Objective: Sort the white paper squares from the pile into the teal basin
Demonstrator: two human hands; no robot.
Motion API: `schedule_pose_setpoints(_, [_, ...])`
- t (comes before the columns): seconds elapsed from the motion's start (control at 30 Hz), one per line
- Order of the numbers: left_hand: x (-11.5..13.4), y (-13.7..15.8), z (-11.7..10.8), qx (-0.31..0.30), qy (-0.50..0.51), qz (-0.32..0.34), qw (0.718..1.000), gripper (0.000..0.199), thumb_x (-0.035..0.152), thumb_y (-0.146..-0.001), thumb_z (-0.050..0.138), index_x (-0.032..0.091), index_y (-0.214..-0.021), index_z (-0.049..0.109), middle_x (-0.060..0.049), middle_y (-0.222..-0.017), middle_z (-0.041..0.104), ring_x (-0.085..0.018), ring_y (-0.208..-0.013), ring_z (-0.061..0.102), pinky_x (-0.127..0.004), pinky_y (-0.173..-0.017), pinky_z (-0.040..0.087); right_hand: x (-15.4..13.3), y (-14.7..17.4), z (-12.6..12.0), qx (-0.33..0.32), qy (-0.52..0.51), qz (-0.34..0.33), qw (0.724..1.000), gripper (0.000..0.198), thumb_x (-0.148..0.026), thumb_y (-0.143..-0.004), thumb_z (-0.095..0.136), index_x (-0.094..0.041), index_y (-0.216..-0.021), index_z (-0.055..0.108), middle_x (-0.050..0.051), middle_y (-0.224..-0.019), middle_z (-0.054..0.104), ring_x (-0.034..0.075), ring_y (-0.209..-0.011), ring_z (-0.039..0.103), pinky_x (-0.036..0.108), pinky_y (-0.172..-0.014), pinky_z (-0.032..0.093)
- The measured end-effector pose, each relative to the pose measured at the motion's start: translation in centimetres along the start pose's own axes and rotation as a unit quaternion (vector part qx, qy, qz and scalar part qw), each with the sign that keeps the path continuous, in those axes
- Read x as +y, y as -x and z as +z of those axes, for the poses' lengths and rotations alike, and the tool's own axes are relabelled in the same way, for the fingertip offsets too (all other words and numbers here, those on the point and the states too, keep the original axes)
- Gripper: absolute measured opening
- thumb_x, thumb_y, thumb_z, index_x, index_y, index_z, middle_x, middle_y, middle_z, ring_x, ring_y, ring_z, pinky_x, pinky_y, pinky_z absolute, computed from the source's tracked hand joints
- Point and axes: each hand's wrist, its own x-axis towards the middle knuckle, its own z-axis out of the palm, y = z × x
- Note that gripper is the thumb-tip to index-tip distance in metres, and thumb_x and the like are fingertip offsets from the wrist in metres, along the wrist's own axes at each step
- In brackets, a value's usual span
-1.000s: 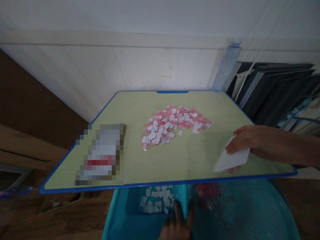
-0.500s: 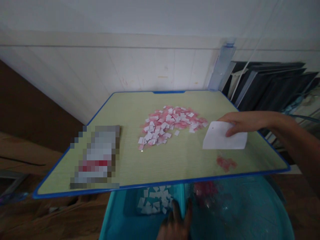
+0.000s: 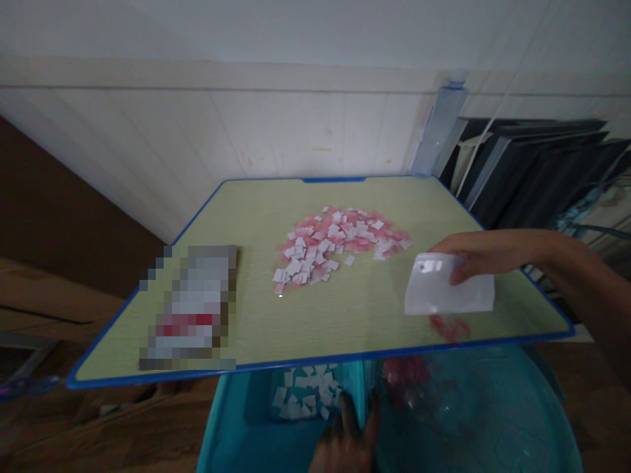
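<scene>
My right hand (image 3: 468,259) is closed on a white scraper (image 3: 436,292), a flat sheet with a small hole near one corner. Its lower edge stands at the table, just behind a small patch of wet-looking red bits (image 3: 451,330). To the left on the pale green table (image 3: 256,328) lies a curved heap of small white squares and pink pieces (image 3: 325,243). Below the table's front edge, my left hand (image 3: 345,440) has its fingers on both sides of the wall of a teal tray (image 3: 231,427). White squares (image 3: 308,394) lie inside that tray.
A large teal basin (image 3: 522,407) with clear and red contents stands at the lower right. A blurred-out packet (image 3: 197,302) lies at the table's left. Behind are a clear bottle (image 3: 438,128), dark panels (image 3: 537,164) and a white wall (image 3: 276,125).
My right hand has drawn the white scraper a little toward me and slightly right, to the edge of the red bits. My left hand stays at the tray wall.
</scene>
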Motion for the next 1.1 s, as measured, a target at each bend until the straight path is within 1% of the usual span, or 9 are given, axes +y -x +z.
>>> schedule_pose_setpoints(0.1, [0.0,-0.1,-0.1,-0.002,-0.005,0.001,1.000,0.066,0.011,-0.077,0.060,0.038,-0.136,0.044,-0.018,-0.105,0.070,-0.015,-0.062,0.066,-0.021,-0.054,0.053,-0.5,0.2,0.5,-0.017,-0.017,0.009,1.000,0.022,-0.028,-0.078,0.057,-0.015,-0.095,0.066,0.004,-0.090,0.071,0.021,-0.081,0.065,0.030,-0.067,0.053])
schedule_pose_setpoints(0.2, [0.0,-0.1,-0.1,-0.001,-0.004,0.002,1.000,0.063,0.013,-0.078,0.060,0.037,-0.135,0.046,-0.019,-0.106,0.070,-0.016,-0.065,0.067,-0.021,-0.053,0.053,-1.0,0.3,1.0,-0.033,-0.027,0.023,0.999,0.021,-0.028,-0.080,0.055,-0.016,-0.092,0.066,0.004,-0.090,0.071,0.022,-0.082,0.065,0.031,-0.069,0.052])
schedule_pose_setpoints(0.33, [0.0,-0.1,-0.1,-0.003,0.001,0.001,1.000,0.063,0.014,-0.079,0.060,0.037,-0.136,0.045,-0.018,-0.104,0.070,-0.016,-0.065,0.067,-0.021,-0.054,0.053,-1.1,0.4,1.4,-0.042,-0.032,0.044,0.998,0.022,-0.028,-0.077,0.056,-0.015,-0.093,0.066,0.005,-0.089,0.070,0.023,-0.084,0.065,0.032,-0.070,0.052])
schedule_pose_setpoints(0.43, [0.1,0.0,-0.1,-0.007,0.001,-0.002,1.000,0.064,0.015,-0.078,0.061,0.038,-0.136,0.044,-0.018,-0.105,0.070,-0.016,-0.065,0.067,-0.021,-0.053,0.053,-1.0,0.4,1.5,-0.059,-0.033,0.044,0.997,0.024,-0.029,-0.077,0.057,-0.013,-0.093,0.065,0.005,-0.090,0.070,0.024,-0.085,0.065,0.033,-0.073,0.052])
schedule_pose_setpoints(0.57, [0.2,0.0,0.1,-0.009,0.008,-0.002,1.000,0.064,0.016,-0.078,0.062,0.037,-0.136,0.043,-0.019,-0.106,0.070,-0.017,-0.066,0.067,-0.021,-0.054,0.053,-0.8,0.7,1.8,-0.044,0.002,0.039,0.998,0.030,-0.032,-0.076,0.058,-0.014,-0.098,0.067,0.006,-0.095,0.070,0.026,-0.091,0.064,0.035,-0.077,0.051])
schedule_pose_setpoints(0.73, [0.2,0.0,0.2,-0.005,0.010,-0.004,1.000,0.066,0.017,-0.078,0.063,0.037,-0.137,0.042,-0.018,-0.105,0.070,-0.016,-0.063,0.066,-0.022,-0.054,0.053,-1.4,0.9,2.2,-0.029,0.038,0.039,0.998,0.029,-0.031,-0.075,0.056,-0.016,-0.097,0.068,0.006,-0.099,0.071,0.027,-0.097,0.063,0.036,-0.080,0.051])
schedule_pose_setpoints(0.97, [0.1,-0.1,-0.1,-0.004,0.008,-0.006,1.000,0.065,0.019,-0.077,0.064,0.038,-0.136,0.043,-0.018,-0.107,0.070,-0.016,-0.062,0.066,-0.022,-0.053,0.053,-1.4,1.3,2.6,-0.010,-0.001,0.019,1.000,0.027,-0.028,-0.077,0.054,-0.014,-0.098,0.065,0.005,-0.091,0.070,0.023,-0.085,0.065,0.031,-0.072,0.051])
schedule_pose_setpoints(1.03, [0.2,-0.1,-0.1,-0.009,0.006,-0.005,1.000,0.064,0.019,-0.078,0.063,0.038,-0.136,0.044,-0.019,-0.108,0.070,-0.016,-0.062,0.066,-0.022,-0.054,0.053,-1.7,1.5,2.7,0.003,0.007,0.019,1.000,0.027,-0.028,-0.077,0.053,-0.016,-0.097,0.067,0.005,-0.091,0.070,0.022,-0.085,0.065,0.031,-0.072,0.051])
schedule_pose_setpoints(1.1, [0.2,-0.1,-0.1,-0.013,0.006,-0.005,1.000,0.064,0.018,-0.078,0.063,0.037,-0.136,0.043,-0.019,-0.108,0.069,-0.016,-0.063,0.066,-0.023,-0.055,0.054,-2.3,1.7,2.9,0.033,0.027,0.020,0.999,0.028,-0.026,-0.078,0.050,-0.016,-0.097,0.068,0.005,-0.093,0.071,0.022,-0.087,0.065,0.032,-0.075,0.051])
